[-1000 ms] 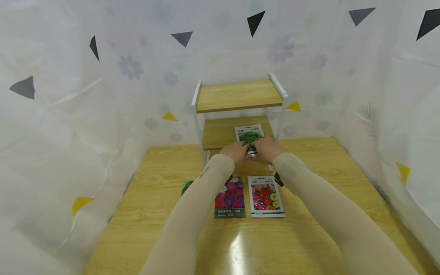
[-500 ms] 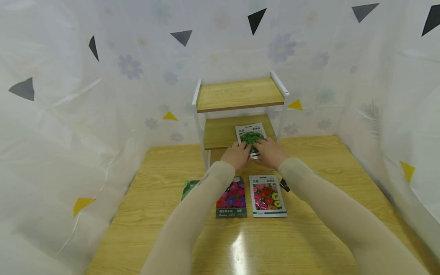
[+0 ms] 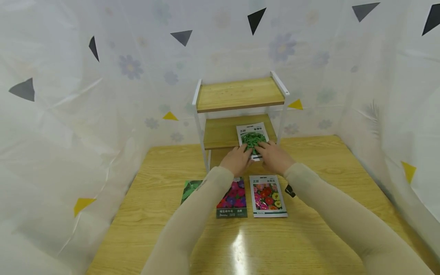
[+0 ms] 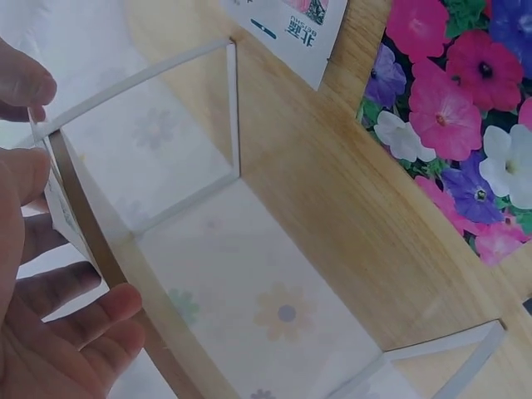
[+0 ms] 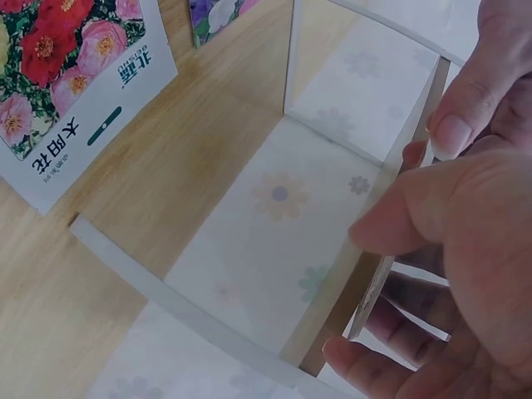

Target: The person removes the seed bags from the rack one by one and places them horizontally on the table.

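Note:
A seed packet with green leaves on its front [image 3: 253, 138] lies tilted on the middle shelf [image 3: 220, 133], its near end reaching past the shelf's front edge. My left hand [image 3: 236, 159] holds its lower left side, fingertips on the printed face. On the other side my right hand [image 3: 276, 157] grips the lower right; in the right wrist view the packet's edge [image 5: 374, 295] runs between thumb and fingers. On the table below lie a petunia seed packet [image 3: 232, 202], partly behind the left forearm, and a white packet with red and yellow flowers [image 3: 268, 196].
A small white-framed rack with a wooden top shelf [image 3: 240, 93] stands at the back of the wooden table [image 3: 165, 164]. A green packet [image 3: 190, 188] shows beside the left sleeve. Patterned white sheeting [image 3: 220, 57] encloses the table at the back and sides.
The leafy packet has shifted slightly right, with more of its face showing. My right hand has slid outward to the right and the left hand has drawn slightly back.

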Available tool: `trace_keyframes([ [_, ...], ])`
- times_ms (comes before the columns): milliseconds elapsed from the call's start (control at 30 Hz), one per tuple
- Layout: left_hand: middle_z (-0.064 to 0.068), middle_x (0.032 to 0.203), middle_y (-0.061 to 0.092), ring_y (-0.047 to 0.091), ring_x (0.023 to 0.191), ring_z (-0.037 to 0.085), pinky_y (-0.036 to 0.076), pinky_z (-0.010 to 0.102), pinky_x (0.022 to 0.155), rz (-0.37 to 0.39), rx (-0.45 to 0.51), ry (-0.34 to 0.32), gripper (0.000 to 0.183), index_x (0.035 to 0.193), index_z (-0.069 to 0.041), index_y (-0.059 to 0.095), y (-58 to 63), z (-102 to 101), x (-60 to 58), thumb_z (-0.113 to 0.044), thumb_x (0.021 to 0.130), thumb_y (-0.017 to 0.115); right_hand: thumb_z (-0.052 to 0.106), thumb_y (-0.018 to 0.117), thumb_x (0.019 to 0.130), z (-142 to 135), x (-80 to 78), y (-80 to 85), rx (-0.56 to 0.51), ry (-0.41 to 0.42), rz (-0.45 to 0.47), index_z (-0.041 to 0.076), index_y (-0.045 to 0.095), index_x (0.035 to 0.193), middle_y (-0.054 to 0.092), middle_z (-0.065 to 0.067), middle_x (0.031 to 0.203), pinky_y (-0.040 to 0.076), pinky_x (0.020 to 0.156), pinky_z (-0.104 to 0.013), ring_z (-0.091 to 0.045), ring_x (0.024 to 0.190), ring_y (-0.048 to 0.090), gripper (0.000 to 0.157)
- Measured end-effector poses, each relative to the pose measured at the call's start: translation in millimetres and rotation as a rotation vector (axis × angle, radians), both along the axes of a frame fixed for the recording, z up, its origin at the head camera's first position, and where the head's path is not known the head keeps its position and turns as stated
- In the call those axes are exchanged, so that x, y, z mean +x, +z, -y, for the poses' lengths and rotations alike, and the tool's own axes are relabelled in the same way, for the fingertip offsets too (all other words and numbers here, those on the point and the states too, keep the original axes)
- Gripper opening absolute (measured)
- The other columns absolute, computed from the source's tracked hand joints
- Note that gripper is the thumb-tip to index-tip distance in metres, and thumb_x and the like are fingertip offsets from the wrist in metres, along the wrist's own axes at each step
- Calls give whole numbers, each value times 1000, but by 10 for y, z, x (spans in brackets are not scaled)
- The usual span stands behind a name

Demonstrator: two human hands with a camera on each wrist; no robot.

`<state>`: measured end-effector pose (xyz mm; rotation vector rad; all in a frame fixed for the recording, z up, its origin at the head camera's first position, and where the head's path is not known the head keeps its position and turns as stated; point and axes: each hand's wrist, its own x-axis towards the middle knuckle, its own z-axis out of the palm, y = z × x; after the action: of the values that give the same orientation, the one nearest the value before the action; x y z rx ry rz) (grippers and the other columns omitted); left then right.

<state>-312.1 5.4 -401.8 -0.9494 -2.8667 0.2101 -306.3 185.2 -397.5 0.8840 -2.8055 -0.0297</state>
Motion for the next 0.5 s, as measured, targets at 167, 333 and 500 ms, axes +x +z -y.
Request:
trace_keyframes([
  [167, 10, 144, 30, 36, 127, 25, 33, 34, 102, -13, 32, -9, 53, 141, -15, 35, -17, 22, 42, -44, 97, 35, 15, 69, 80, -22, 67, 4, -12, 14, -3, -1, 46, 131, 46, -19, 130, 32, 101, -49, -37, 118, 42, 58],
  [333, 9, 145, 30, 35, 128, 25, 32, 34, 104, -18, 51, -15, 52, 141, -15, 35, -39, 37, 76, -43, 98, 34, 16, 65, 83, -44, 126, 3, -13, 24, -21, 0, 47, 131, 48, -18, 128, 34, 100, -48, -36, 117, 43, 54],
  [500, 9, 144, 31, 35, 127, 26, 32, 35, 103, -30, 74, -17, 51, 141, -15, 35, -71, 60, 121, -42, 97, 36, 18, 64, 84, -56, 174, -8, -38, 61, -48, 0, 48, 130, 49, -18, 127, 31, 101, -49, -35, 116, 44, 52],
])
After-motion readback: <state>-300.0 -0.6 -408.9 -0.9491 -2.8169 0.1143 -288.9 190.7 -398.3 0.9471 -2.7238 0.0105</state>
